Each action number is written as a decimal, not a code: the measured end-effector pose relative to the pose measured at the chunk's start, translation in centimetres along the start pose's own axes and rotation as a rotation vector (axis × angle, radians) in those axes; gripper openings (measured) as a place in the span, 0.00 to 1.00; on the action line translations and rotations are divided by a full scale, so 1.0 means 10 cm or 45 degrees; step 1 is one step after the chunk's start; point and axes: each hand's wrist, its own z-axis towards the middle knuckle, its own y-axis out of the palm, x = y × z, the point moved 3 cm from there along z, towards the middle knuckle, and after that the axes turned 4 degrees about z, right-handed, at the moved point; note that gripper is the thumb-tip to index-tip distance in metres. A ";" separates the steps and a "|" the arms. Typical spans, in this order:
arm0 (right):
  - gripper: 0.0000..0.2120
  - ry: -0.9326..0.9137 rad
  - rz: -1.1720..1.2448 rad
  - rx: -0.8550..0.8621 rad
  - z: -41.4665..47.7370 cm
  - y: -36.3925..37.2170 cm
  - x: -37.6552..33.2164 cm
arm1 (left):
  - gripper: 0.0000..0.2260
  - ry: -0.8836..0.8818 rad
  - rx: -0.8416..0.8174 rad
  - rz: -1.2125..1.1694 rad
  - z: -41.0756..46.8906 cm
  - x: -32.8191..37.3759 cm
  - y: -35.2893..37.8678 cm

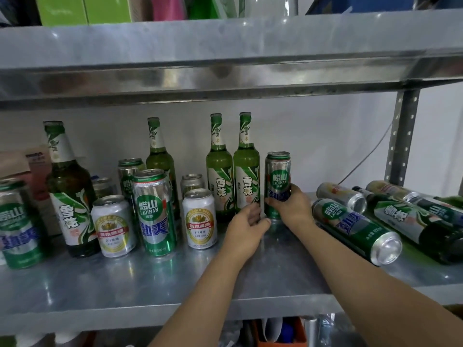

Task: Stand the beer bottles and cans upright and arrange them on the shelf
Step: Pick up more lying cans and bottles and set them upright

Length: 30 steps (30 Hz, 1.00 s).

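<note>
**Things You Cannot See Well**

At the shelf's [150, 284] left edge, a tall green can [15, 221] is cut off by the picture's side. Behind the front row, a little can [102, 187] and a second little can [191, 182] peek out, mostly hidden. A brown box [22, 164] at the back left corner is blurry.

The right hand [292, 209] covers the lower part of the held can [276, 176]. The left hand's [246, 221] fingers [253, 214] sit in shadow by a bottle's [246, 176] bottom; gripping or only touching, I cannot tell.

At the right edge, a lying dark bottle [413, 219] and a green bottle [451, 199] are cut off. Up top, green boxes [75, 8] are cut off, and so is an orange thing [280, 336] below.
</note>
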 end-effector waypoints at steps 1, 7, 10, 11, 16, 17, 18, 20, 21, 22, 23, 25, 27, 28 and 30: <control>0.29 -0.003 -0.004 0.001 0.00 0.00 0.00 | 0.28 -0.001 -0.005 0.004 -0.01 0.00 0.00; 0.27 -0.039 -0.019 -0.044 -0.02 0.04 -0.03 | 0.29 -0.020 -0.015 0.013 -0.03 0.00 0.00; 0.28 -0.035 -0.016 -0.058 -0.02 0.04 -0.03 | 0.29 -0.029 -0.026 0.017 -0.03 0.00 0.00; 0.28 -0.035 -0.011 -0.063 -0.02 0.03 -0.02 | 0.28 -0.028 -0.028 0.021 -0.03 0.00 0.00; 0.28 -0.053 0.002 -0.069 -0.03 0.02 -0.03 | 0.29 -0.029 -0.034 0.038 -0.04 0.01 0.00; 0.28 -0.050 0.002 -0.071 -0.04 0.03 -0.03 | 0.29 -0.031 -0.033 0.042 -0.04 0.01 0.00; 0.28 -0.046 0.006 -0.074 -0.04 0.03 -0.03 | 0.29 -0.032 -0.032 0.047 -0.04 0.01 0.00; 0.27 -0.043 0.023 -0.078 -0.04 0.04 -0.03 | 0.29 -0.028 -0.027 0.062 -0.04 0.02 0.00; 0.27 -0.039 0.033 -0.080 -0.03 0.05 -0.04 | 0.29 -0.027 -0.025 0.067 -0.04 0.02 0.00; 0.27 -0.032 0.044 -0.084 -0.03 0.05 -0.04 | 0.29 -0.029 -0.023 0.070 -0.04 0.02 0.00; 0.27 -0.028 0.053 -0.086 -0.03 0.06 -0.04 | 0.29 -0.032 -0.022 0.072 -0.04 0.02 0.00; 0.27 -0.030 0.060 -0.088 -0.03 0.06 -0.03 | 0.28 -0.038 -0.025 0.072 -0.05 0.02 0.00; 0.28 -0.031 0.059 -0.085 -0.03 0.06 -0.03 | 0.29 -0.039 -0.028 0.073 -0.05 0.02 0.00; 0.28 -0.029 0.055 -0.084 -0.03 0.06 -0.03 | 0.29 -0.039 -0.029 0.074 -0.05 0.02 0.00; 0.28 -0.032 0.049 -0.083 -0.03 0.06 -0.02 | 0.29 -0.040 -0.025 0.077 -0.04 0.02 0.00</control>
